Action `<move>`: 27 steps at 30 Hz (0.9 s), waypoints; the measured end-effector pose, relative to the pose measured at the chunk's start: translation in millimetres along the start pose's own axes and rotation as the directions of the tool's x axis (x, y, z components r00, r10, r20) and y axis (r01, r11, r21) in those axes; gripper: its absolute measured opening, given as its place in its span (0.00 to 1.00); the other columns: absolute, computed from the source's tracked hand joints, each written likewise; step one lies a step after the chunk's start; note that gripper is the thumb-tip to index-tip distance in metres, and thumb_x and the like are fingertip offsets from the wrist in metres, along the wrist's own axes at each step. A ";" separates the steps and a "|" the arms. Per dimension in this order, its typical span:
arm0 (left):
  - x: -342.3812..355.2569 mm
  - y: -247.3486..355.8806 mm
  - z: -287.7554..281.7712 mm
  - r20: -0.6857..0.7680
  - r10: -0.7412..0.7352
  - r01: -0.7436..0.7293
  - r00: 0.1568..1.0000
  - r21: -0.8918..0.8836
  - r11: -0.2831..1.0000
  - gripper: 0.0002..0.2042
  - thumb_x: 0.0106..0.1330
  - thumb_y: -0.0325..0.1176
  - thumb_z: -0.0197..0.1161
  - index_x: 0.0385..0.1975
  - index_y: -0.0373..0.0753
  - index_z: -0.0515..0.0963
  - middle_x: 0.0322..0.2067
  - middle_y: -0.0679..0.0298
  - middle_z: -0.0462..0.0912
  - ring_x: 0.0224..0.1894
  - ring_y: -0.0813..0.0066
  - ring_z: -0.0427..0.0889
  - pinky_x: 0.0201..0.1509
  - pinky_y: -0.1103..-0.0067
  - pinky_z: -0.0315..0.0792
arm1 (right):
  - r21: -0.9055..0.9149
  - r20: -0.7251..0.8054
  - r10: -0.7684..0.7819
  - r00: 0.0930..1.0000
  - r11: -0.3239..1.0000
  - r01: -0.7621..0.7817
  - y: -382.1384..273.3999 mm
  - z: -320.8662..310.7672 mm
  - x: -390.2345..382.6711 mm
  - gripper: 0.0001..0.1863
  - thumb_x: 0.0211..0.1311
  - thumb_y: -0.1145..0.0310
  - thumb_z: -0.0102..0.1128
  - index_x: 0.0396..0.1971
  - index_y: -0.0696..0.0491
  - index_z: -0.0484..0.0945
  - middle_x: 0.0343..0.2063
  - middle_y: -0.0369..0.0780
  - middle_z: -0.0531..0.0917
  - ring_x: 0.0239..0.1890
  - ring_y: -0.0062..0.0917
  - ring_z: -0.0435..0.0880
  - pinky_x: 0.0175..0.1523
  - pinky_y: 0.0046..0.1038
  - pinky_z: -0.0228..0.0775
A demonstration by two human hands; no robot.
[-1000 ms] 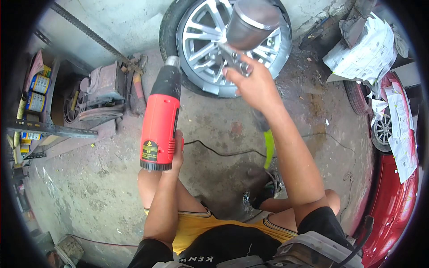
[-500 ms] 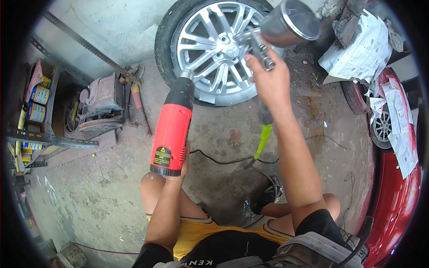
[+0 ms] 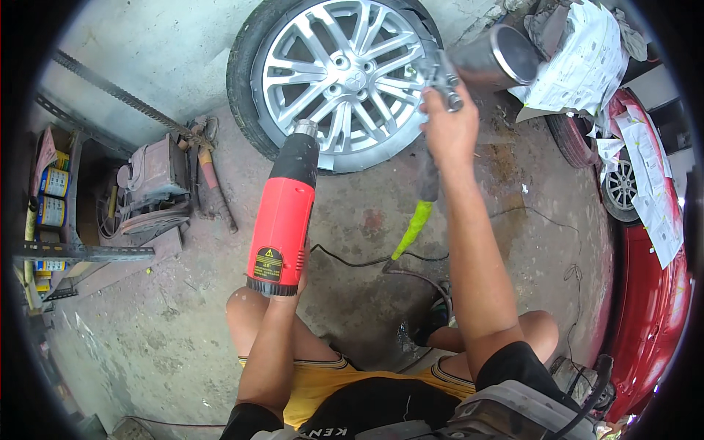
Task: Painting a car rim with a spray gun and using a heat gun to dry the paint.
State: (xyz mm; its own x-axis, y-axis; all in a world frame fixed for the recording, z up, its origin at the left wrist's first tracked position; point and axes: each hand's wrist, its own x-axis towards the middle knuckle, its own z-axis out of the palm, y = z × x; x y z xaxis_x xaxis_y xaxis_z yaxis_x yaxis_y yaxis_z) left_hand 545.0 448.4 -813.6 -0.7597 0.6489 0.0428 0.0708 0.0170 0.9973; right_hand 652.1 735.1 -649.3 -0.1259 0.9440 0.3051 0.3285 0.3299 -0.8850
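My left hand (image 3: 302, 284), mostly hidden behind the tool, is closed round the handle of a red and black heat gun (image 3: 281, 220). Its metal nozzle points up toward the lower left rim of a silver multi-spoke car wheel (image 3: 357, 82). My right hand (image 3: 452, 132) grips a metal spray gun (image 3: 441, 84) at the wheel's right side. A dark cylindrical cup (image 3: 484, 60) with a shiny rim is on the spray gun, tilted to the right. From below the grip hangs a hose with a bright yellow-green sleeve (image 3: 413, 229). Pale masking lines the tyre's inner edge.
On the left, a metal shelf (image 3: 95, 253) holds several cans, beside a dusty machine (image 3: 158, 176) and a red-handled tool (image 3: 213, 180). Cables (image 3: 345, 262) run over the concrete floor. To the right stand a red car panel (image 3: 645, 308) and paper-covered parts (image 3: 576, 62).
The wheel and surroundings have shifted left in view. The spray gun has moved right, away from the wheel's hub, while the heat gun's nozzle sits slightly closer to the hub.
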 end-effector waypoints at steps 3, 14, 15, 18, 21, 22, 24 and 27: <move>2.2 5.0 1.2 -0.022 0.138 -0.132 0.990 0.177 0.975 0.12 0.72 0.32 0.61 0.24 0.39 0.73 0.16 0.71 0.69 0.18 0.81 0.67 0.22 0.77 0.61 | 0.118 0.316 0.144 0.938 0.975 -0.189 -32.3 9.9 -39.3 0.30 0.62 0.64 0.67 0.67 0.44 0.74 0.35 0.40 0.87 0.33 0.21 0.85 0.37 0.27 0.79; 1.0 12.9 3.5 0.003 0.209 -0.206 0.978 0.180 0.962 0.10 0.72 0.32 0.62 0.28 0.39 0.74 0.20 0.69 0.72 0.22 0.77 0.70 0.27 0.75 0.64 | 0.162 0.081 0.208 0.975 0.962 -0.219 12.3 -36.1 -10.6 0.09 0.63 0.70 0.65 0.41 0.56 0.81 0.29 0.34 0.84 0.26 0.16 0.81 0.25 0.19 0.74; -0.5 12.9 2.9 0.002 0.207 -0.204 0.978 0.181 0.962 0.10 0.72 0.32 0.62 0.28 0.39 0.74 0.20 0.69 0.72 0.22 0.77 0.70 0.27 0.75 0.64 | 0.134 0.029 0.230 0.973 0.963 -0.232 16.3 -41.8 -11.0 0.10 0.64 0.71 0.64 0.43 0.56 0.81 0.29 0.34 0.84 0.27 0.15 0.81 0.25 0.19 0.74; -2.0 10.9 2.2 0.055 0.089 -0.097 0.994 0.154 0.983 0.09 0.72 0.31 0.62 0.28 0.39 0.74 0.21 0.69 0.72 0.23 0.76 0.70 0.28 0.75 0.64 | 0.110 -0.072 0.221 0.973 0.971 -0.213 22.5 -41.2 -21.1 0.26 0.64 0.70 0.64 0.63 0.50 0.76 0.30 0.35 0.84 0.27 0.16 0.80 0.28 0.24 0.75; 1.5 -2.8 2.0 0.131 0.386 -0.402 0.913 0.436 0.805 0.10 0.72 0.31 0.61 0.27 0.39 0.73 0.21 0.69 0.71 0.23 0.77 0.69 0.28 0.75 0.64 | 0.128 0.167 0.284 0.944 0.943 -0.306 10.4 -24.4 -41.1 0.28 0.64 0.69 0.64 0.66 0.46 0.74 0.30 0.35 0.84 0.27 0.16 0.80 0.28 0.24 0.75; 1.4 -2.3 4.6 0.094 0.310 -0.323 0.946 0.336 0.885 0.10 0.72 0.31 0.61 0.26 0.39 0.73 0.20 0.69 0.71 0.23 0.77 0.69 0.28 0.75 0.64 | 0.109 0.226 0.287 0.931 0.942 -0.317 1.5 -17.8 -48.8 0.28 0.64 0.69 0.64 0.66 0.46 0.75 0.31 0.35 0.84 0.27 0.16 0.80 0.29 0.24 0.76; 0.0 -4.0 4.1 0.065 0.225 -0.234 0.972 0.233 0.944 0.10 0.71 0.30 0.61 0.26 0.39 0.73 0.20 0.69 0.70 0.22 0.77 0.69 0.27 0.75 0.63 | 0.117 0.363 0.253 0.896 0.942 -0.314 -16.9 -6.9 -61.4 0.27 0.64 0.67 0.65 0.64 0.48 0.75 0.32 0.35 0.84 0.28 0.16 0.82 0.29 0.23 0.77; -2.6 -8.3 -0.9 0.107 0.185 -0.210 0.977 0.301 0.930 0.10 0.72 0.31 0.61 0.27 0.39 0.73 0.21 0.69 0.71 0.23 0.77 0.69 0.27 0.75 0.64 | 0.140 0.489 0.224 0.843 0.934 -0.329 -17.1 -11.8 -59.2 0.25 0.64 0.67 0.65 0.62 0.52 0.77 0.32 0.35 0.84 0.29 0.16 0.83 0.29 0.22 0.77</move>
State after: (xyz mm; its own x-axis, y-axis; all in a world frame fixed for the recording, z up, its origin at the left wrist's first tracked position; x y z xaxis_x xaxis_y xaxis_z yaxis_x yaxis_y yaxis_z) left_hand 545.8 445.9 -821.9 -0.6597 0.7184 0.2205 0.4196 0.1087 0.9012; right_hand 665.0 673.7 -648.0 -0.4907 0.8640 -0.1127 0.2172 -0.0040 -0.9761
